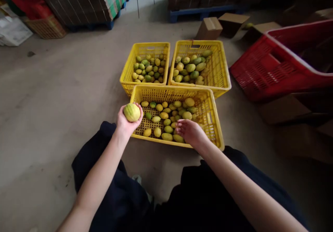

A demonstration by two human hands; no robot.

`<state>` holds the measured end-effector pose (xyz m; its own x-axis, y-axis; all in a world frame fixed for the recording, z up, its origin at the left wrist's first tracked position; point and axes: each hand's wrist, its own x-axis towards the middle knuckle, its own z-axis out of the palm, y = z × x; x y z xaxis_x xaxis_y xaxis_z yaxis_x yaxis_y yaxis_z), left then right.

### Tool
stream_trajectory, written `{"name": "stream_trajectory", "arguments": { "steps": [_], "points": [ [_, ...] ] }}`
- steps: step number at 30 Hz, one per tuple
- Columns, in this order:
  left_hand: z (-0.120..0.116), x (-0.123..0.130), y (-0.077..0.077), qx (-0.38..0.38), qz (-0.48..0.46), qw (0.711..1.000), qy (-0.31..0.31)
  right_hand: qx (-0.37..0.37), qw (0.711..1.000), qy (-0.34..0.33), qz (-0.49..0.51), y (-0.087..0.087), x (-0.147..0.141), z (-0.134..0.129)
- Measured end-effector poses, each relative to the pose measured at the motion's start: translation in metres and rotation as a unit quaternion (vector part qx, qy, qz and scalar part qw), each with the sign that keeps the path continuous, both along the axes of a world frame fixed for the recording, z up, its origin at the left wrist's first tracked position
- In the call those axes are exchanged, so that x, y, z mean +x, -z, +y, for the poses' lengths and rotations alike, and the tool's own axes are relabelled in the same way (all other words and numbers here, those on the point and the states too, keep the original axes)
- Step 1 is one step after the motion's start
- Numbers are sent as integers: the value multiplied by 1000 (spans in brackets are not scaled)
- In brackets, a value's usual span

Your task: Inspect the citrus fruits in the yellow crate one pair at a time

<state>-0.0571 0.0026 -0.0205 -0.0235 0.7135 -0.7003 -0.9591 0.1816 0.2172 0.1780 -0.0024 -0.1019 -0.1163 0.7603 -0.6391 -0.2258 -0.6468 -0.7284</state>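
My left hand [127,120] is closed around a large yellow-green lemon [131,112], palm up, at the left edge of the front yellow crate [170,143]. Over the right half of that crate hovers my right hand [190,132], fingers loosely bent and apart, nothing visible in them. Just beyond its fingertips lie several yellow and green lemons [168,129]; whether the fingers touch any is unclear. The fruit is heaped on the crate's right side and sparser on the left, where the perforated bottom shows.
Behind stand two more yellow crates of fruit, a left crate [124,73] and a right crate [221,63]. A large red crate [256,70] and cardboard boxes [208,29] are at right. Loaded blue pallets [182,15] stand farther back on the concrete floor [65,86].
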Motion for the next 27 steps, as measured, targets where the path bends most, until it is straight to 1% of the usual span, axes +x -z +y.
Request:
{"name": "stream_trajectory", "arguments": {
  "steps": [1,2,4,6,8,10,12,13,16,19,23,27],
  "points": [
    [-2,1,-4,-16,2,1000,4,39,993,-75,-77,13,0,3],
    [-4,1,-9,-27,-1,1000,15,77,967,-171,-173,28,0,7],
    [-11,0,-21,-21,-16,999,27,86,931,-257,-244,57,-1,17],
    [-18,-2,-32,-19,-26,999,17,98,891,-325,-301,88,-5,29],
    [-21,-5,-38,-32,-34,999,0,135,833,-396,-363,116,-14,41],
    [-21,-8,-39,-50,-32,998,-19,192,748,-474,-422,142,-27,49],
    [-20,-10,-38,-71,-19,997,-36,241,683,-528,-444,163,-42,52],
    [-19,-12,-38,-85,-13,995,-43,261,658,-549,-444,172,-49,52],
    [-17,-14,-39,-122,-9,991,-62,307,600,-600,-431,195,-64,49],
    [-18,-16,-42,-132,-8,989,-70,336,559,-629,-424,210,-69,47],
    [-18,-16,-43,-135,5,989,-56,352,520,-649,-429,221,-70,44],
    [-20,-15,-43,-124,3,992,-22,346,496,-652,-457,225,-71,43]
  ]
}}
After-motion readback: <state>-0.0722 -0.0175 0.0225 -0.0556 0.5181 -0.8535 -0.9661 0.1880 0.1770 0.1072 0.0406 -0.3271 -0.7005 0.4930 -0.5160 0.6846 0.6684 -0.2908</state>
